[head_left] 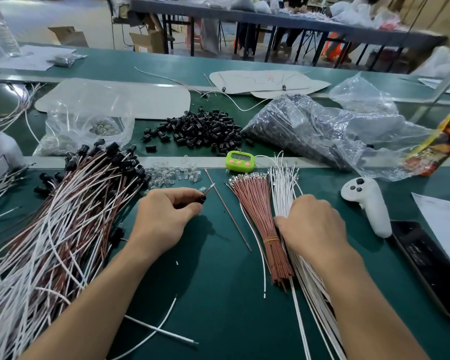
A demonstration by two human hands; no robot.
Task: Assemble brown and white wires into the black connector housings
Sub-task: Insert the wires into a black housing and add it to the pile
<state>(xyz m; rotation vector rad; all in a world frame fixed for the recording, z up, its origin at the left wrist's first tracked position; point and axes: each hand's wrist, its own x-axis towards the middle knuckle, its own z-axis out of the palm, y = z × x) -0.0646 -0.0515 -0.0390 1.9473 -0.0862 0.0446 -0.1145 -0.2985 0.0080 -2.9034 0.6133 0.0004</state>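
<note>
1. left hand (166, 219): the thumb and forefinger are closed in a pinch on one black connector housing (200, 198), and the other fingers are curled under. a thin pale tip juts from the housing, pointing up and to the right.
2. right hand (312, 224): the fingers curl down around the white wire bundle (283, 185), with the thumb against its left edge. we cannot tell whether a single wire is picked out.
3. brown wire bundle (255, 203): it lies just left of the white wire bundle and touches it. its metal terminals fan out at the far end, and a yellow rubber band (270, 239) goes round its lower part.
4. single brown wire (229, 216): it lies loose on the green table (218, 294), between the two hands.
5. loose black housings (200, 128): we see them heaped beyond the hands. a clear plastic bag (309, 126) holding more dark parts sits just to their right.
6. finished wire heap (63, 216): brown and white wires with black housings on their far ends are piled to the left of the left hand.
7. clear bulbs (172, 174): they are scattered near the far end of that heap. the green timer (240, 160) stands to their right.
8. white controller (366, 201): it lies to the right of the right hand, and a dark phone (426, 266) lies beside it, nearer to us.
</note>
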